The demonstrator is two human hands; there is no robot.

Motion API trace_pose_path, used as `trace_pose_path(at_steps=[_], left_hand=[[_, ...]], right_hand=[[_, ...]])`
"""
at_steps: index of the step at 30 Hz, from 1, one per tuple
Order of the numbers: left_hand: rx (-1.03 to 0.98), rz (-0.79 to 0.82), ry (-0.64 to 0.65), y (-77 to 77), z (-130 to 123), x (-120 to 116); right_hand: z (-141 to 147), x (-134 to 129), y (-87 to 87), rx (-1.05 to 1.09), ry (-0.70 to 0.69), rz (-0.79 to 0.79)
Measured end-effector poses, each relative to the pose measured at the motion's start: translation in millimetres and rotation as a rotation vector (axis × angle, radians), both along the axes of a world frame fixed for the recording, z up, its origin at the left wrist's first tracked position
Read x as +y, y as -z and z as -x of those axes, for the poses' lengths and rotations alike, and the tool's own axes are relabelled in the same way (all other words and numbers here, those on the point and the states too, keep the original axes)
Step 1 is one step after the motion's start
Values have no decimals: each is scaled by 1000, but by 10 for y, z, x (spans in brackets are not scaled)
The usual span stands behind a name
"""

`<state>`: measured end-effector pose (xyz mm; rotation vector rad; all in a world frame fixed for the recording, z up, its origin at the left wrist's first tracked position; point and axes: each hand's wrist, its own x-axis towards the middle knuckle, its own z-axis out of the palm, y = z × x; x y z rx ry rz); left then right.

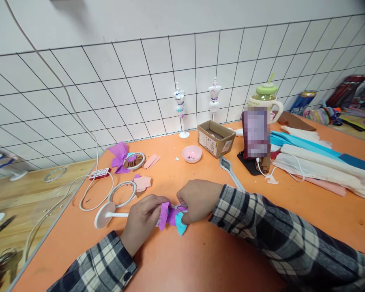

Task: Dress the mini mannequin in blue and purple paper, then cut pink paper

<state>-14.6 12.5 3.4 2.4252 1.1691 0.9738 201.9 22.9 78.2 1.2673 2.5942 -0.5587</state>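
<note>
My left hand [144, 217] is closed around a small white mannequin stand lying on its side. Its round base [105, 215] and thin pole stick out to the left, and my fingers hide much of its body. Purple crepe paper [172, 218] wraps or hangs about the body, with a piece of light blue paper [180, 225] at its right end. My right hand [197, 200] is closed on a small metal tool [180, 208] with thin shafts, whose tip meets the purple paper. Whether it is tweezers or scissors cannot be made out.
Beyond the hands stand a pink bowl [192, 154], a cardboard box [216, 138] and two decorated mannequins [180, 104]. Tape rings [122, 194] and paper scraps [142, 183] lie left. A propped phone [257, 134], a lidded mug [265, 94] and paper strips [325, 164] are right.
</note>
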Motion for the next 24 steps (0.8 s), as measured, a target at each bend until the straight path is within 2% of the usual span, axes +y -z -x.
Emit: trace_pose_path(at_steps=[5,10,17,24], left_hand=[[14,3,-15,-8,4,0],[26,-3,-15,-7,4,2],[24,19,-29,-38,-13,-8],[33,14,-26,-10,-2,2]], right_hand=[[-7,7,6,2,-34,4],[19,-3,-9,5,18,5],[-12,-13,-33,-23,16,36],[-10,-14,-1,0,-5,2]])
